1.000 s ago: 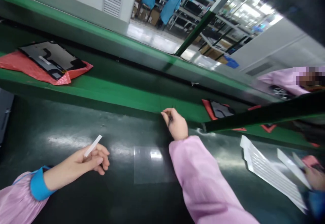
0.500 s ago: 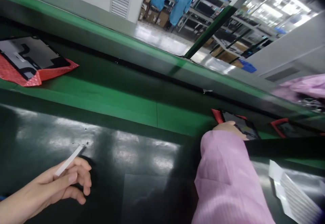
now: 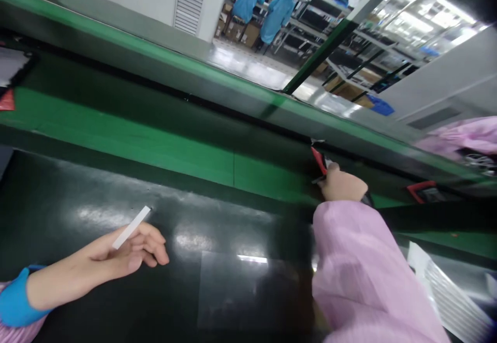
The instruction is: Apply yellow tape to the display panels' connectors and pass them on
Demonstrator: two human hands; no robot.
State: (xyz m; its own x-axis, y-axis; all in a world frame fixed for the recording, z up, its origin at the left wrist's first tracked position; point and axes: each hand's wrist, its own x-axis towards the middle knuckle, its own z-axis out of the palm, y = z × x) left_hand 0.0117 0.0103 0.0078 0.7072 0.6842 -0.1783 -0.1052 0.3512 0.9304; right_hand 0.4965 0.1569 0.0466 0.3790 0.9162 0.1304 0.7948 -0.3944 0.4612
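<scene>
My left hand (image 3: 128, 249), with a blue band at the wrist, hovers over the dark worktop. Its fingers are curled, and a narrow white strip (image 3: 132, 227) is tucked between thumb and index finger. My right hand (image 3: 345, 185) reaches out to the green conveyor belt at the right. It is closed on a flat dark panel (image 3: 368, 198) with red wrapping (image 3: 319, 160) showing beyond the fingers. Most of that panel and my right fingertips are hidden behind the hand and pink sleeve.
Another red-wrapped panel (image 3: 425, 191) lies further right on the belt (image 3: 186, 161). At the far left another panel (image 3: 13, 66) is cut by the frame edge. A ribbed white packet (image 3: 446, 286) lies at the lower right. A dark bar crosses at right; people in blue stand beyond.
My left hand has moved right and slightly up with the white strip. My right hand has shifted left, and the panel under it has turned. The far-left panel has slid further left.
</scene>
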